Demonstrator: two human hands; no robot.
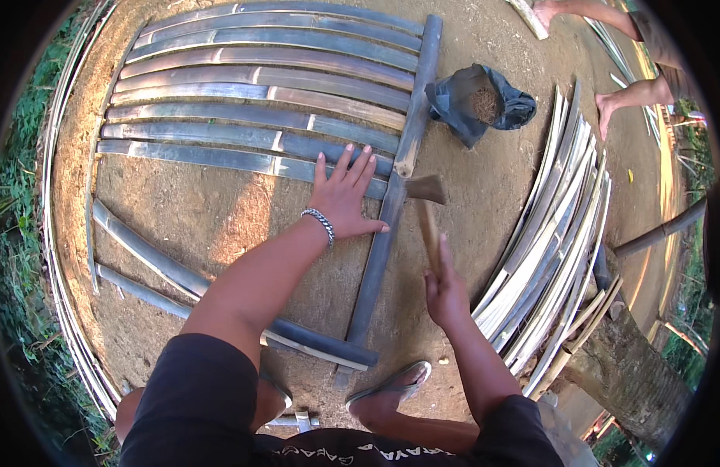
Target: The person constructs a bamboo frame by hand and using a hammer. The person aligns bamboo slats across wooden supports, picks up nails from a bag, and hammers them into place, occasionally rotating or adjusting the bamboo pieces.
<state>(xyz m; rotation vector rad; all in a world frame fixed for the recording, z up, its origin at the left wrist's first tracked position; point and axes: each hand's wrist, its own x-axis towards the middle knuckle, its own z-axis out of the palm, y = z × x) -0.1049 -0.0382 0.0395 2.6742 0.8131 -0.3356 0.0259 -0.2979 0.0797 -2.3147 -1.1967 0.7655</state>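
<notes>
My left hand (344, 194) lies with fingers spread over the right end of the nearest bamboo slat (220, 156), its thumb reaching to the dark bamboo pole (371, 272). A chain bracelet circles that wrist. In my right hand (447, 294) is the wooden handle of a small hatchet (427, 226). Its dark metal head, slightly blurred, hangs just right of the pole, near a cut end with a pale node. Several split slats lie side by side across the pole, farther away. Nearer me, a loose slat (149, 253) slants toward the bottom bamboo piece (321, 340).
A black plastic bag (447, 97) with small brown pieces, perhaps nails, sits right of the pole. A pile of split bamboo strips (551, 249) lies to the right, by a log (632, 366). Another person's bare feet (605, 113) are at upper right. Long strips (52, 233) edge the left.
</notes>
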